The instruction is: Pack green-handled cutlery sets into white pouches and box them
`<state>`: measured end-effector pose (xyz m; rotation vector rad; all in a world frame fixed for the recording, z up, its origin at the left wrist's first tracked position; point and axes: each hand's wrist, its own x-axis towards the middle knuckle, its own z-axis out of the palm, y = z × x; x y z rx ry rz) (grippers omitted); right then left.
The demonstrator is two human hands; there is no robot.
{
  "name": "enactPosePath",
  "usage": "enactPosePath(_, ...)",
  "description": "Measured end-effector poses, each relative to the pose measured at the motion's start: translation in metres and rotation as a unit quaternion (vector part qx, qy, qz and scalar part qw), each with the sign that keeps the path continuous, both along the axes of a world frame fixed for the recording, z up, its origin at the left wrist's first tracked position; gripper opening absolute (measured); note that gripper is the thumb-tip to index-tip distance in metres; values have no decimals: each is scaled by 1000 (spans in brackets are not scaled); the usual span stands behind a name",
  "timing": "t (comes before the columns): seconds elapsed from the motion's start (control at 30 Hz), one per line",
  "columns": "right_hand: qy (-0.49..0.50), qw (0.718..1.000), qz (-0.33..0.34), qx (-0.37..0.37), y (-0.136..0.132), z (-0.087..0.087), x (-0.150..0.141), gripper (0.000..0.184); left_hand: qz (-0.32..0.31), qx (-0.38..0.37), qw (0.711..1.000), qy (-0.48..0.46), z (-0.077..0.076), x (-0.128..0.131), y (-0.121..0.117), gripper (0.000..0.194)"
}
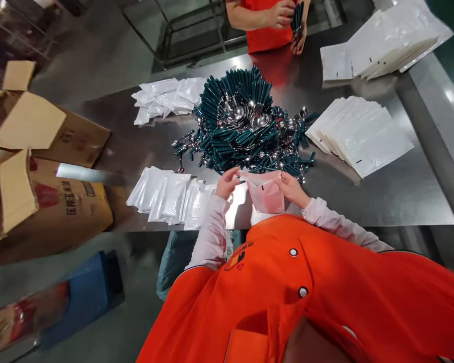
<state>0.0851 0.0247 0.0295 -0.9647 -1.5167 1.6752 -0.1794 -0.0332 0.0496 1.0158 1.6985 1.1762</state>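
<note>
A white mailer bag (265,196), tinted pink by the light from my orange top, is upright at the table's near edge with its top flap spread. My right hand (292,188) pinches the upper right edge of this bag. At the flap's left end, the fingers of my left hand (227,183) are curled in and appear to grip it. A dark tip shows beside those left fingers; whether it is held is unclear. Just beyond both hands lies a large heap of metal spoons with dark green handles (238,136).
Filled white packets (170,196) lie left of my left hand, more packets (170,98) farther back. Fanned flat bags (363,133) and another stack (386,43) are on the right. Open cartons (79,201) stand left. Across the table, a co-worker's hand (282,14) holds several dark handles.
</note>
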Motion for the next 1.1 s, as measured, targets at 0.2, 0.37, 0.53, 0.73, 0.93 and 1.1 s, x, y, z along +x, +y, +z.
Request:
enactPosePath(0.2,-93,993,54,56,20,9,21,54,-45,-73,993,-87,-12,50,6,50)
enactPosePath(0.37,-132,987,28,82,41,4,20,44,-57,-75,989,-111,-17,35,12,32)
enactPosePath(0.53,-50,998,42,22,54,-5,15,28,12,-78,987,-139,-33,34,13,31)
enactPosePath(0.73,-84,995,59,-12,63,-8,17,23,-64,-20,996,-65,-26,34,7,26)
enactPosePath(0.93,-14,999,-13,-51,48,-25,5,64,7,-8,996,-91,-34,52,6,75)
enactPosePath(1.1,39,967,70,-241,28,-29,-7,54,31,-59,966,-251,-55,63,-3,88)
